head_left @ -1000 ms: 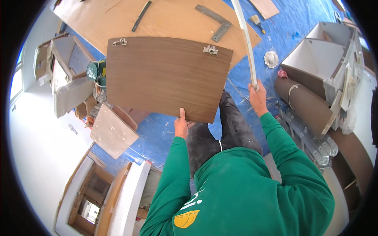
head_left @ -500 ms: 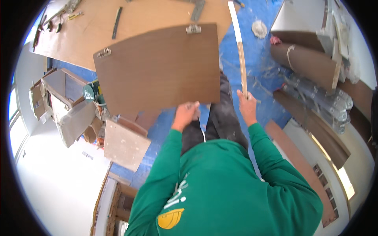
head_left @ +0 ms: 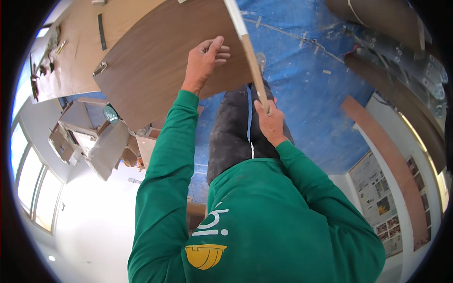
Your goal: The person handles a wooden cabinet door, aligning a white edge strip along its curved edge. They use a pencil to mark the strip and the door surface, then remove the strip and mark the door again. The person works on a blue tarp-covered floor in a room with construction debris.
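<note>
My right hand is closed around the lower end of a long, narrow wooden strip, white toward its far end. The strip slants up and away, beside the right edge of a dark brown wood board with one curved side. Over that board hovers my left hand, its fingers loosely bent and apart, with nothing seen in it. A metal hinge is fixed at the board's left corner. The far end of the strip runs out of view.
The board lies on a light brown worktable with a dark flat bar on it. Blue sheeting covers the floor. Small wooden boxes stand at left; brown curved panels and clear plastic-wrapped items lie at right.
My left hand has left the board's near edge and risen over its face. My right hand has moved left, bringing the strip beside the board's right edge. The whole view has shifted.
</note>
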Motion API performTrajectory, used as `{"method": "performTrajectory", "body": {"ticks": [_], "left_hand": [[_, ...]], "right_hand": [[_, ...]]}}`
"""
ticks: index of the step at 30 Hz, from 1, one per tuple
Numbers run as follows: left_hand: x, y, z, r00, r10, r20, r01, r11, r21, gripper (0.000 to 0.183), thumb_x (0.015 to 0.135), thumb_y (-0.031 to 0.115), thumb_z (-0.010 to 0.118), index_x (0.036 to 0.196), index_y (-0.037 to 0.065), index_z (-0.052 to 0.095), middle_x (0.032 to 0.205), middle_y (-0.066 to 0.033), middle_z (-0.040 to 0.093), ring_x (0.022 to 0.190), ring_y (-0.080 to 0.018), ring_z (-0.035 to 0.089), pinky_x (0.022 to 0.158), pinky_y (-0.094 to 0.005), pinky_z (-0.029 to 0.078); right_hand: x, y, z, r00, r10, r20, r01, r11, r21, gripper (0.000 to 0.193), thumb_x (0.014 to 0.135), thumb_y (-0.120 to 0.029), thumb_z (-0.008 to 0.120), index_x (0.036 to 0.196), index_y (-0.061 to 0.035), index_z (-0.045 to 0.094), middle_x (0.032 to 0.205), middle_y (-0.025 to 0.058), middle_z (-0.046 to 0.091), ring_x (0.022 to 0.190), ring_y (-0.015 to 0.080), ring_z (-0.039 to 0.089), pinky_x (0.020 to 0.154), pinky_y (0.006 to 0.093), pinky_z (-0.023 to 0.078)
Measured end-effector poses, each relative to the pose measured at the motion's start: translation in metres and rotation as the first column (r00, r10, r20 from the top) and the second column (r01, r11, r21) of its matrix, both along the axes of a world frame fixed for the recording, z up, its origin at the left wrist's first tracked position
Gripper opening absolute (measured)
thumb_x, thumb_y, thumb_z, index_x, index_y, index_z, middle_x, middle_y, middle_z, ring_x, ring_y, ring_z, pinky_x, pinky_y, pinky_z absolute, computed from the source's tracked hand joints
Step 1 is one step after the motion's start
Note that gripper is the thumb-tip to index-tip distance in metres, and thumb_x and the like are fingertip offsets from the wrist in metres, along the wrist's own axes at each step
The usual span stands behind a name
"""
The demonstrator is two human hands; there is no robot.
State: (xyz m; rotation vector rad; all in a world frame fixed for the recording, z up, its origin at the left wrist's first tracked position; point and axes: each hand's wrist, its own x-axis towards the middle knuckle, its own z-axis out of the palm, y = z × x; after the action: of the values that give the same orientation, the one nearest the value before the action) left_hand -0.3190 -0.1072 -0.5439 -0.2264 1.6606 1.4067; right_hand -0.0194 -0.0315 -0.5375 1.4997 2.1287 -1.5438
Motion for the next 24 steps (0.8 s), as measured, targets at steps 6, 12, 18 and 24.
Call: {"method": "performTrajectory", "body": {"ticks": [6, 12, 18, 24], "left_hand": [[0.023, 0.000, -0.004, 0.981, -0.127, -0.145, 0.130, 0.991, 0.008, 0.052, 0.109, 0.032, 0.079, 0.140, -0.009, 0.070, 0.120, -0.0157, 0.082, 0.109, -0.0210, 0.079, 0.095, -0.0335, 0.065], [0.032, -0.043, 0.005, 0.987, -0.081, -0.137, 0.062, 0.988, -0.139, 0.036, 0.109, 0.021, 0.079, 0.129, -0.009, 0.074, 0.116, -0.0173, 0.082, 0.106, -0.0214, 0.079, 0.094, -0.0320, 0.063], [0.053, -0.050, 0.007, 0.896, -0.232, -0.378, 0.174, 0.968, -0.183, 0.037, 0.112, 0.022, 0.073, 0.138, -0.005, 0.075, 0.124, -0.0148, 0.083, 0.119, -0.0229, 0.076, 0.104, -0.0359, 0.059], [0.072, -0.065, -0.055, -0.023, -0.806, -0.591, 0.393, 0.536, -0.747, 0.084, 0.114, 0.054, 0.060, 0.179, 0.008, 0.034, 0.190, -0.0155, 0.018, 0.175, -0.0439, 0.012, 0.139, -0.0642, 0.014]], "right_hand": [[0.024, -0.015, -0.007, 0.977, 0.152, -0.148, -0.171, 0.977, -0.124, 0.036, 0.110, -0.039, 0.077, 0.114, -0.0046, 0.068, 0.080, 0.0230, 0.069, 0.073, 0.0483, 0.069, 0.065, 0.0511, 0.054], [0.047, -0.044, 0.001, 0.966, 0.190, -0.177, -0.211, 0.972, -0.104, 0.032, 0.107, -0.025, 0.078, 0.127, -0.0045, 0.064, 0.096, 0.0257, 0.075, 0.088, 0.0530, 0.072, 0.074, 0.0561, 0.057], [0.039, -0.069, 0.002, 0.985, -0.033, -0.172, 0.010, 0.991, -0.132, 0.029, 0.102, -0.023, 0.079, 0.117, -0.0018, 0.066, 0.089, 0.0231, 0.073, 0.079, 0.0500, 0.071, 0.075, 0.0542, 0.057], [0.047, -0.037, -0.002, 0.973, -0.228, -0.028, 0.229, 0.973, 0.023, 0.029, 0.102, -0.028, 0.080, 0.105, -0.0020, 0.067, 0.082, 0.0180, 0.072, 0.074, 0.0384, 0.072, 0.073, 0.0498, 0.055]]}}
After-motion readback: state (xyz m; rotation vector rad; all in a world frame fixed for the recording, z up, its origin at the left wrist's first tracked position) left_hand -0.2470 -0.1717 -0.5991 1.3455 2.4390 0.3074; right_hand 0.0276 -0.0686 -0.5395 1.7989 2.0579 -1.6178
